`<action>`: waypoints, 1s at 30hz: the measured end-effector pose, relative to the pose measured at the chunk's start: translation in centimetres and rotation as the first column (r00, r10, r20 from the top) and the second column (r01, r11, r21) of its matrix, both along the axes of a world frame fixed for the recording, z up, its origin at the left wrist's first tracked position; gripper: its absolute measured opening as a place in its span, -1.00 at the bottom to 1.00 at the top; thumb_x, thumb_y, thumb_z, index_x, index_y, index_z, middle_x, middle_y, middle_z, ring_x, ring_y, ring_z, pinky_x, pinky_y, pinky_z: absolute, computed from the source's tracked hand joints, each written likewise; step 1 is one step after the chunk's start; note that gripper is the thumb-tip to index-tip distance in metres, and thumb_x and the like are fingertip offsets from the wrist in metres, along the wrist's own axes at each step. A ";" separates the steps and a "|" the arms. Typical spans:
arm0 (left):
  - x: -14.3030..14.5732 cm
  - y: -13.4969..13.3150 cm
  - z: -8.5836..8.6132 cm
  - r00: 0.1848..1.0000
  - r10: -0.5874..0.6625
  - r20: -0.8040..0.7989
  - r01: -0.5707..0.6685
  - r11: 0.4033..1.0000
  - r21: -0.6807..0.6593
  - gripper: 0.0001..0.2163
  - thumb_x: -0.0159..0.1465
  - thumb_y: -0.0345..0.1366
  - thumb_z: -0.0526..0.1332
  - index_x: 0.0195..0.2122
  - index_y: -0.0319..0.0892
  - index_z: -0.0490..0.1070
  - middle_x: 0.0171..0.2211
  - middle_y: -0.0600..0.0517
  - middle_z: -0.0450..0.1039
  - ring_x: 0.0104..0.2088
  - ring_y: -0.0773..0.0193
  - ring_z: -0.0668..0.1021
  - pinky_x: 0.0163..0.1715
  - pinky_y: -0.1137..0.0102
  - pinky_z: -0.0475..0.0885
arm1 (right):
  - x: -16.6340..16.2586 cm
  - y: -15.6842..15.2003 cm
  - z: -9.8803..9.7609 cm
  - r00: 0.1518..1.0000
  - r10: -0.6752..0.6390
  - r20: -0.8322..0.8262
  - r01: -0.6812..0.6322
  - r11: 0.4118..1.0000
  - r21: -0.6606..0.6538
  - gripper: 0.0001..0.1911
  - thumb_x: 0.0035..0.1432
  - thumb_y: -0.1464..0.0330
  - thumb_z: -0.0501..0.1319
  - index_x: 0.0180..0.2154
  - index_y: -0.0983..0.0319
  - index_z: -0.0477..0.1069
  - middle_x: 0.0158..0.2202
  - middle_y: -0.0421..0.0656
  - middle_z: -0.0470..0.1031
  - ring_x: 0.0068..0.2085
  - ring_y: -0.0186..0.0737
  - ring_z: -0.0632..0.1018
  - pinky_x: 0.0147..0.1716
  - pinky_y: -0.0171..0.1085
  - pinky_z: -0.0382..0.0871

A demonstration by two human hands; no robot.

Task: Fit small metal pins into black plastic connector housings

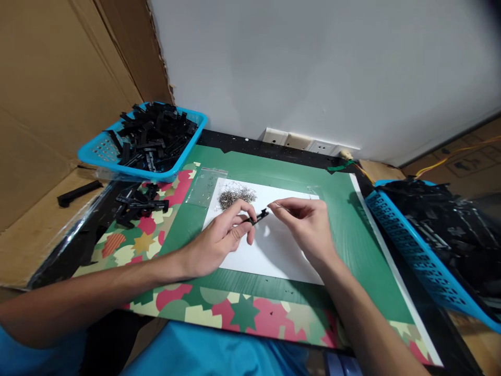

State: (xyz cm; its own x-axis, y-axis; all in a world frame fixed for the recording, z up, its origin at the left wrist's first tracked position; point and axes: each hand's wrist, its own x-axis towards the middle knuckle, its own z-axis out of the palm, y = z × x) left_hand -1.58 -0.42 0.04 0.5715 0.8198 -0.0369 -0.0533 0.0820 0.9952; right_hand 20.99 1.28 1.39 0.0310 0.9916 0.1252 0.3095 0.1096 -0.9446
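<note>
My left hand grips a small black plastic part between thumb and fingers, over a white sheet of paper. The part's notched end points right, toward my right hand. Thumb and forefinger of that hand are pinched beside the notched end, with a thin metal piece showing along the fingers; its exact kind is too small to make out. Behind my left hand, a heap of tiny metal pieces lies on the paper.
A blue basket of black parts stands at the back left, with loose black parts before it. Another blue basket is at right. A clear plastic bag lies near the heap. Wall sockets line the back.
</note>
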 end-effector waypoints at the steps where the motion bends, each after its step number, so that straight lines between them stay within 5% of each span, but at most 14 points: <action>1: 0.0 0.0 0.0 0.999 -0.027 -0.042 0.027 1.000 0.005 -0.78 0.56 -0.06 0.12 0.05 -0.07 0.27 -0.31 0.10 0.43 -0.52 0.45 0.24 -0.53 0.49 0.17 | 0.4 0.2 0.0 0.998 0.043 0.035 -0.042 0.999 -0.033 -0.82 0.15 0.27 0.42 -0.34 0.25 0.73 -0.36 -0.06 0.71 -0.38 -0.18 0.57 -0.43 -0.25 0.35; 11: -0.1 0.2 0.1 0.958 -0.068 -0.278 0.093 0.993 0.077 -0.93 0.57 -0.27 0.01 0.00 -0.06 0.23 -0.38 0.14 0.35 -0.44 0.35 0.31 -0.42 0.41 0.23 | 1.5 0.6 0.0 0.905 0.283 0.318 -0.247 0.957 -0.149 -0.78 0.23 0.38 0.30 -0.32 0.23 0.76 -0.36 -0.12 0.71 -0.34 -0.17 0.58 -0.37 -0.22 0.34; 30: -0.2 0.3 0.3 0.947 -0.096 -0.307 0.132 0.986 0.099 -0.90 0.53 -0.34 0.00 0.00 -0.07 0.24 -0.39 0.13 0.38 -0.43 0.33 0.33 -0.40 0.39 0.20 | 1.1 0.0 -0.8 0.830 0.253 0.497 -0.290 0.957 -0.004 -0.75 0.25 0.43 0.26 -0.26 0.21 0.76 -0.42 -0.13 0.65 -0.43 -0.24 0.55 -0.37 -0.23 0.33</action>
State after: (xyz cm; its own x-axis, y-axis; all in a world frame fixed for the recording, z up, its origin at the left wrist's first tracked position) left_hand -1.83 -0.12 0.38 0.6388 0.7584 -0.1292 0.2524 -0.0479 0.9664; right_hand 22.07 1.27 0.61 -0.3211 0.9394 0.1200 0.6755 0.3160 -0.6662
